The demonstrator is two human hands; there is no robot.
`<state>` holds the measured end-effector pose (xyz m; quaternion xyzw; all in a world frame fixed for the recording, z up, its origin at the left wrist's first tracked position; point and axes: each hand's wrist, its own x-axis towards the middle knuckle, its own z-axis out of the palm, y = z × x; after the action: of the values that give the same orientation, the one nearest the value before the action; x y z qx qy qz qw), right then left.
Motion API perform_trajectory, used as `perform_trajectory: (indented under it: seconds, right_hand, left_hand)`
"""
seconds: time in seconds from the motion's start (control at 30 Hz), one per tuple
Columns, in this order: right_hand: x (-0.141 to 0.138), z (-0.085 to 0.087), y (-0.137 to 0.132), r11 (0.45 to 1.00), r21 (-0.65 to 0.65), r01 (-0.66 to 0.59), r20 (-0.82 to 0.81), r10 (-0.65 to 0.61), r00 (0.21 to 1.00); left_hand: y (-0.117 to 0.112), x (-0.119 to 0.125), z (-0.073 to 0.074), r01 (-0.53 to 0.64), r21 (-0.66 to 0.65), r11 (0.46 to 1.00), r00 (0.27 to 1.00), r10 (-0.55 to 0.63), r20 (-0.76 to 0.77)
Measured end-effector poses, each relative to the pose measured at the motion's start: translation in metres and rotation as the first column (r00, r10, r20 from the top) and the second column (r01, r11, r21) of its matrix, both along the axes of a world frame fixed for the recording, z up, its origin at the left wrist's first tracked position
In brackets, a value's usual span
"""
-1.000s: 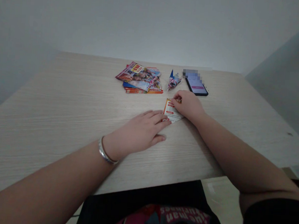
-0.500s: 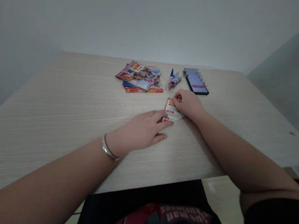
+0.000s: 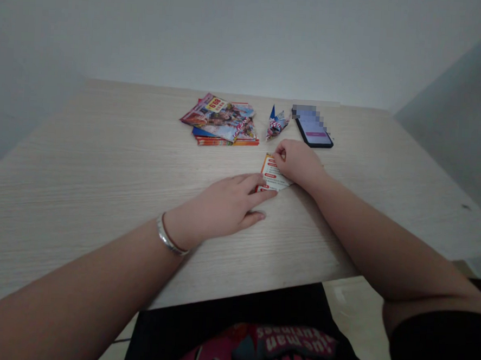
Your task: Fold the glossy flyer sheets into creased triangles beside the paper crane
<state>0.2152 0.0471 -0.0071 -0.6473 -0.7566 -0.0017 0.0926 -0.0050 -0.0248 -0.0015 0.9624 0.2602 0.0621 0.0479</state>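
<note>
A folded piece of printed paper (image 3: 274, 176), white with red labels and an orange edge, lies on the table between my hands. My left hand (image 3: 228, 205), with a silver bracelet at its wrist, lies flat with fingers apart, two fingertips resting on the paper's lower left part. At the paper's upper right, my right hand (image 3: 300, 164) is closed, its thumb and fingers pinched at the top edge. The palm covers the paper's right side. Just beyond stands a folded paper crane (image 3: 277, 123) of colourful print with a blue point.
Behind my left hand sits a pile of colourful printed leaflets (image 3: 223, 122), loosely stacked. A phone (image 3: 315, 129) with a lit screen lies to the right of the crane. The pale wood table (image 3: 115, 156) meets a wall (image 3: 241, 39) at the back.
The whole view has shifted a little, so everything appears slightly further left and higher. Both hands keep nearly the same place on the paper.
</note>
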Motion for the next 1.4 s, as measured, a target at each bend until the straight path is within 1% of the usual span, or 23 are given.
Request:
perform_trajectory:
  seconds: [0.17,0.33,0.43,0.6,0.73,0.87,0.93,1.1,1.2,1.23,1.3,1.4]
  right_hand:
    - [-0.002,0.001,-0.003,1.0,0.013,-0.028,0.034,0.028,0.999]
    - [0.001,0.004,-0.003,1.0,0.0,-0.025,0.038,0.024,0.999]
    - [0.004,0.005,-0.003,1.0,0.003,-0.027,0.039,0.027,0.999]
    - [0.007,0.002,0.0,1.0,0.006,-0.016,0.031,0.016,0.999]
    - [0.008,-0.002,0.002,1.0,0.001,-0.015,0.027,0.015,1.0]
    - [0.009,-0.004,0.003,1.0,0.002,-0.02,0.005,0.02,1.0]
    - [0.009,-0.005,0.002,1.0,0.007,-0.017,-0.004,0.017,1.0]
    - [0.011,-0.007,0.002,0.999,0.025,-0.019,-0.002,0.019,1.0]
    - [0.012,-0.008,0.002,0.999,0.028,-0.026,0.004,0.026,1.0]
    - [0.012,-0.008,0.001,0.999,0.03,-0.026,0.005,0.026,1.0]
    - [0.012,-0.007,-0.001,0.999,0.034,-0.025,0.006,0.025,1.0]
    - [0.009,-0.003,-0.005,0.999,0.044,-0.023,0.018,0.023,1.0]
  left_hand:
    - [-0.001,0.002,0.003,-0.018,-0.029,0.999,1.0,0.017,-0.024]
    - [-0.001,0.001,0.005,-0.016,0.026,1.0,0.999,0.017,-0.038]
    - [-0.001,0.0,0.008,-0.022,0.047,0.999,0.998,0.025,-0.063]
    - [-0.003,-0.004,0.017,-0.038,-0.016,0.999,0.987,0.035,-0.156]
    - [-0.004,-0.008,0.02,-0.062,-0.015,0.998,0.983,0.059,-0.173]
    - [-0.004,-0.011,0.019,-0.042,0.037,0.998,0.987,0.048,-0.155]
    - [-0.003,-0.013,0.019,-0.034,0.042,0.999,0.989,0.04,-0.144]
    - [0.004,-0.016,0.021,0.041,0.014,0.999,0.991,-0.039,-0.127]
    - [0.009,-0.017,0.022,0.081,-0.051,0.995,0.992,-0.085,-0.092]
    - [0.01,-0.016,0.023,0.079,-0.087,0.993,0.994,-0.086,-0.07]
    - [0.01,-0.013,0.024,0.049,-0.143,0.989,0.999,-0.05,0.002]
    - [0.008,-0.009,0.024,-0.015,-0.148,0.989,0.994,0.031,0.102]
